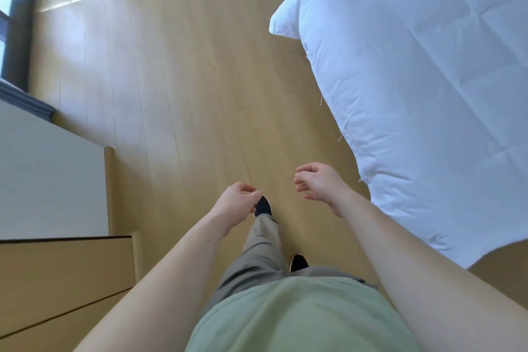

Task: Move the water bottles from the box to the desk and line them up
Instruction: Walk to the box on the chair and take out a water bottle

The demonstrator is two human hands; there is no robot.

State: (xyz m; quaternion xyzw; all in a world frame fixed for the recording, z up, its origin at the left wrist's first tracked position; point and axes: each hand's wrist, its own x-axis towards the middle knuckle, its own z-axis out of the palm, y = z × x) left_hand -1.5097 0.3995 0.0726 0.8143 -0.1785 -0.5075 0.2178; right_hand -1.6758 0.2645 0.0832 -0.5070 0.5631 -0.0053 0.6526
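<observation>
Your left hand [235, 199] and right hand [315, 181] hang loosely curled, holding nothing, left of the white bed [423, 88]. No water bottles, box or desk in view, so neither hand is nearer.

A bedroom in a home, seen from above: a bed [428, 94] under a white quilted duvet fills the right side, pale wood-plank flooring [185, 80] runs through the middle, and a light wooden drawer unit [65, 271] stands at left below a dark-framed window [14, 23].
</observation>
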